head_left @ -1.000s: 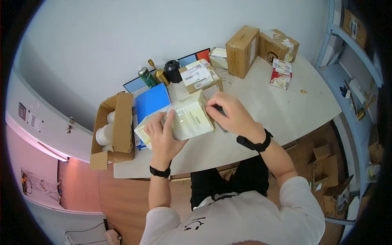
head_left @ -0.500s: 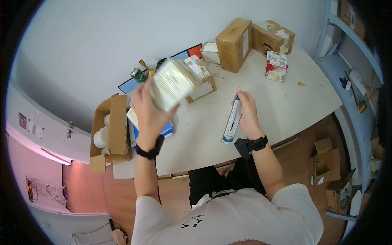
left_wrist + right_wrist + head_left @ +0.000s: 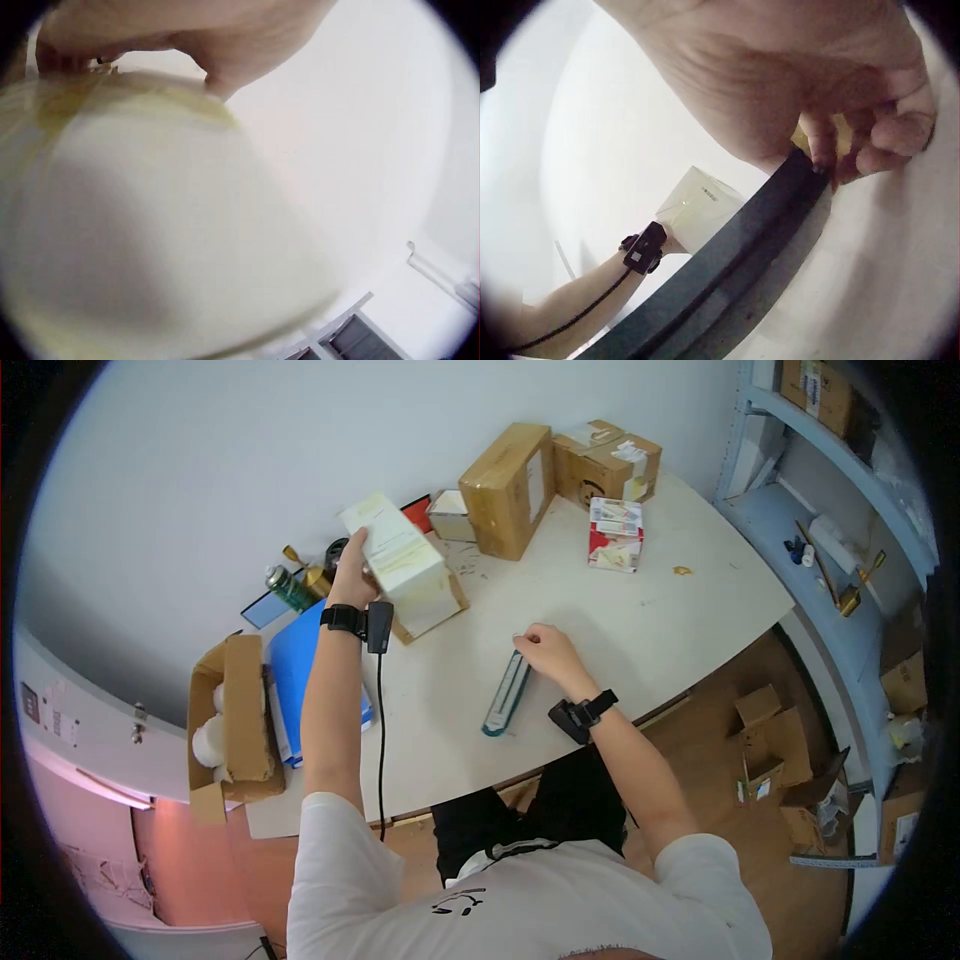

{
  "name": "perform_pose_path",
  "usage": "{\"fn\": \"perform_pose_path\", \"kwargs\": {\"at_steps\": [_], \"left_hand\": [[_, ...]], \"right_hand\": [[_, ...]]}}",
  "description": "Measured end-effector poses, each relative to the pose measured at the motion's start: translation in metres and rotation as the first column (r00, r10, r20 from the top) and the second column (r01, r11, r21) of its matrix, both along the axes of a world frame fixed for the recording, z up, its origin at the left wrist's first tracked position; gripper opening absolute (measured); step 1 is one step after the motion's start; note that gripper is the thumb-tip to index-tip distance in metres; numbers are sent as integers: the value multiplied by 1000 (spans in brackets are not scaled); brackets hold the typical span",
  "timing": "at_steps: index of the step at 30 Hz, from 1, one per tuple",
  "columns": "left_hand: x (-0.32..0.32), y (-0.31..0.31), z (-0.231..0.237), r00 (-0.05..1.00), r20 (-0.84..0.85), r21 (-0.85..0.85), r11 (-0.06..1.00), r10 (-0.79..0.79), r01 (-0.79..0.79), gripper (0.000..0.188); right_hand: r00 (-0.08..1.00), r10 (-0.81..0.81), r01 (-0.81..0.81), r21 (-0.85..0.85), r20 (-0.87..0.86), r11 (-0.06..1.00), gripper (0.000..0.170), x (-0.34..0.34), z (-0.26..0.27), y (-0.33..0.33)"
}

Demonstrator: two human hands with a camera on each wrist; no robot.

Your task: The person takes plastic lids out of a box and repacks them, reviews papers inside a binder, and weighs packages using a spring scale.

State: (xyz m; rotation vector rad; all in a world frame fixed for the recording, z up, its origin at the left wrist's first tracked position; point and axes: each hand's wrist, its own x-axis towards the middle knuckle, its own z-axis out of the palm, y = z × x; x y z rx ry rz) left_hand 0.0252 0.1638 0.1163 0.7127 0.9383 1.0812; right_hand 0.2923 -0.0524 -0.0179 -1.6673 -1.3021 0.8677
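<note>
My left hand [image 3: 352, 573] grips the left side of a pale cream carton [image 3: 405, 560] with yellowish taped edges. This carton sits tilted over a brown parcel [image 3: 459, 598], which it largely covers. In the left wrist view the fingers curl over the carton's taped edge. My right hand [image 3: 550, 656] pinches the far end of a long, slim teal-and-white tool [image 3: 507, 695], its other end pointing back toward my body over the white table [image 3: 440, 730]. Seen from the right wrist, the tool's dark grooved side [image 3: 727, 259] runs from the fingertips.
On the left, an open cardboard box [image 3: 250, 710] holds white containers, beside a blue folder [image 3: 298, 660]. A spray can [image 3: 288, 588] stands behind. Farther right are a tall brown box [image 3: 508, 490], another brown box [image 3: 610, 465] and a red-and-white box [image 3: 615, 535]. Shelving [image 3: 790, 540] borders the right side.
My left hand has carried the cream carton from the front of the table back onto the brown parcel. My right hand has come away from the carton with the slim tool, lowering it over the table.
</note>
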Motion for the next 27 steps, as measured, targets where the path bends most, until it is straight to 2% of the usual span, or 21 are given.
{"fn": "perform_pose_path", "kwargs": {"at_steps": [1, 3, 6, 8, 9, 11, 12, 13, 15, 16, 18, 19, 21, 22, 23, 25, 26, 27], "left_hand": [[7, -2, -5, 999, 49, 35, 999, 19, -20, 48], [13, -3, -11, 995, 102, 52, 998, 13, -18, 49], [12, 8, -17, 986, 159, 48, 997, 50, -59, 49], [9, 6, -21, 999, 27, 172, 985, 25, -29, 54], [5, 3, -23, 999, 30, 166, 986, 27, -31, 54], [-2, -20, -20, 979, -148, 315, 945, 141, -88, 63], [-13, -24, -27, 983, -139, 384, 921, 121, -59, 68], [-3, -52, -19, 881, -288, 445, 867, 376, -225, 69], [2, -99, -12, 820, -359, 566, 803, 445, -187, 64], [3, -116, -17, 821, -362, 555, 810, 441, -190, 64], [2, -146, -29, 846, -359, 657, 750, 394, -71, 46], [2, -159, -34, 847, -356, 648, 758, 394, -80, 46], [4, -180, -44, 903, -395, 582, 807, 169, 104, 31], [5, -187, -52, 905, -400, 584, 802, 147, 128, 20], [4, -187, -64, 907, -389, 578, 810, 162, 103, 20], [-2, -182, -91, 877, -481, 477, 837, -8, 269, 30], [-3, -183, -96, 883, -469, 475, 847, 12, 241, 30], [-3, -183, -99, 864, -500, 403, 869, -53, 286, 32]], "right_hand": [[1000, -10, 10, -3, 11, 1000, 36, 4, 2, 2], [976, 17, 0, -80, 216, 997, 34, 8, 4, 7], [952, 22, 13, -112, 305, 994, 32, 8, 9, 11], [939, 33, 12, -127, 342, 992, 32, 9, 9, 14], [942, 42, -3, -115, 333, 993, 31, 10, 9, 15], [944, 51, -16, -110, 325, 994, 31, 12, 5, 17], [951, 78, -56, -83, 299, 995, 29, 17, 1, 21], [956, 107, -95, -57, 272, 994, 28, 21, -2, 24], [960, 142, -135, -44, 241, 990, 25, 30, -4, 33], [962, 177, -177, -19, 210, 984, 23, 35, -4, 38], [959, 199, -205, 10, 202, 979, 22, 49, 0, 45], [955, 220, -234, 50, 198, 971, 21, 58, 4, 49], [970, 118, -156, 173, 211, 972, 20, 78, 14, 62], [960, 44, -106, 213, 276, 971, 24, 90, 31, 67], [941, -27, -64, 256, 336, 965, 29, 102, 48, 73], [793, -310, -42, 555, 525, 831, 50, 142, 55, 93], [642, -398, -51, 554, 655, 831, 63, 154, 67, 95], [460, -475, -59, 559, 750, 827, 75, 167, 79, 95]]}}
